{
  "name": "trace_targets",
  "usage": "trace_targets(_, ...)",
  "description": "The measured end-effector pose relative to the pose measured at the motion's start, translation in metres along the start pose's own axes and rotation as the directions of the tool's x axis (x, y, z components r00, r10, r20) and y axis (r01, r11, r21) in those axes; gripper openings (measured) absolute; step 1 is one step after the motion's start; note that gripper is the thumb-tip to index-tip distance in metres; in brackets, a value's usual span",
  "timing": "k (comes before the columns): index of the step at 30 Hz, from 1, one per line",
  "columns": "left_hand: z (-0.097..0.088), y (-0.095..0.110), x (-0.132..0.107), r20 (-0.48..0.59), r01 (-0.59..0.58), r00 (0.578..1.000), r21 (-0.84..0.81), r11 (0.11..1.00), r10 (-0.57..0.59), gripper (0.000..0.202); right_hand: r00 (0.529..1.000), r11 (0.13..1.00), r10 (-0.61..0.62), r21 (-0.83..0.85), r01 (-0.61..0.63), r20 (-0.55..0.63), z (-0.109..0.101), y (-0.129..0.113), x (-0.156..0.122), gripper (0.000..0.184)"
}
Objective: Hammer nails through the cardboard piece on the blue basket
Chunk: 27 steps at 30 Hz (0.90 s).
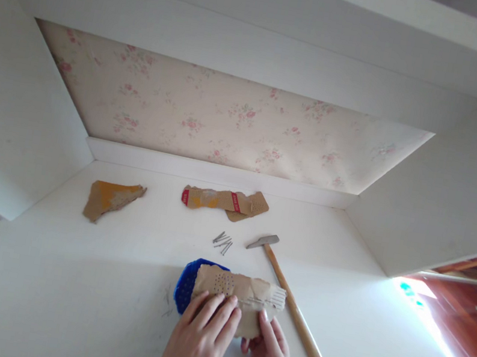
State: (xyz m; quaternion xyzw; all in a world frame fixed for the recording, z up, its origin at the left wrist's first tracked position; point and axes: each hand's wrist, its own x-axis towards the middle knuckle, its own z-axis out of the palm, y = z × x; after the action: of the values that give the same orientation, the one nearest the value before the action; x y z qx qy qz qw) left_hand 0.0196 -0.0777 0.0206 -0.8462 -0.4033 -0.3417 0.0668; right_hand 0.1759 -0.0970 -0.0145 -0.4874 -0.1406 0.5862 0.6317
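Observation:
A torn piece of brown cardboard [248, 287] with a cluster of small holes lies partly over a blue plastic tray [186, 285] with a dotted surface. My left hand [206, 328] rests on the cardboard, fingers stretched out and pressing its near side. At the cardboard's near right edge, my right hand [269, 348] pinches it between thumb and fingers. Just right of the cardboard lies a hammer [297, 307], its wooden handle slanting toward me. Several nails [223, 241] are loose on the white surface beyond the cardboard.
Another cardboard strip [216, 199] with red and yellow print lies near the back edge. A torn cardboard scrap [111, 200] sits at the back left. White panels [453, 178] enclose the white tabletop [63, 295] at the sides, with floral wallpaper [230, 116] behind.

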Motion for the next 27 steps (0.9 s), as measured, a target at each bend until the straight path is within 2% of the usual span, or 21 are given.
trace_targets(13, -0.0026, 0.0016, 0.0028, -0.020, -0.007, 1.000, 0.016, 1.000, 0.008, 0.040, 0.998, 0.999, 0.040, 0.021, -0.041, 0.048, 0.0055, -0.0036, -0.0019, 0.027)
trace_targets(27, -0.0002, -0.0002, 0.0000, 0.009, -0.004, 1.000, 0.006, 1.000, 0.004, 0.040, 0.999, 0.999, 0.049, 0.018, -0.050, 0.019, 0.0068, -0.0040, -0.0022, 0.028)
